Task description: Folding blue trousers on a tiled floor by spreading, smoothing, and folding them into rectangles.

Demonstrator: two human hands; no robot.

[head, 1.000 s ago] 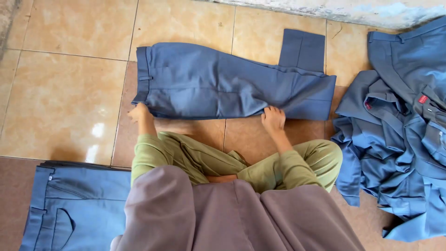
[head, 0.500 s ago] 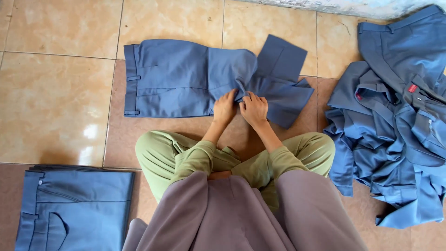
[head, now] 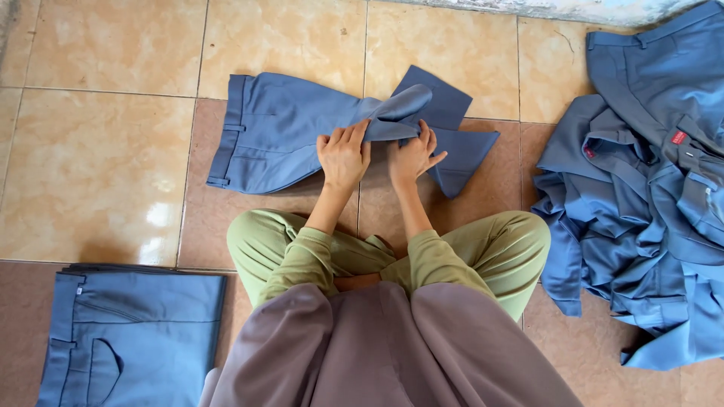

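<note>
Head view: left hand (head: 343,154) and right hand (head: 411,157) each hold a closed grip on blue trousers (head: 286,139) spread over the floor (head: 98,166).

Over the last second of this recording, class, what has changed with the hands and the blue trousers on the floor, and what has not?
Both hands came together from the trousers' near edge to the middle: left hand and right hand took hold of the blue trousers and are drawing the leg end over toward the waistband. The folded stack and the heap of blue garments lie as before.
</note>
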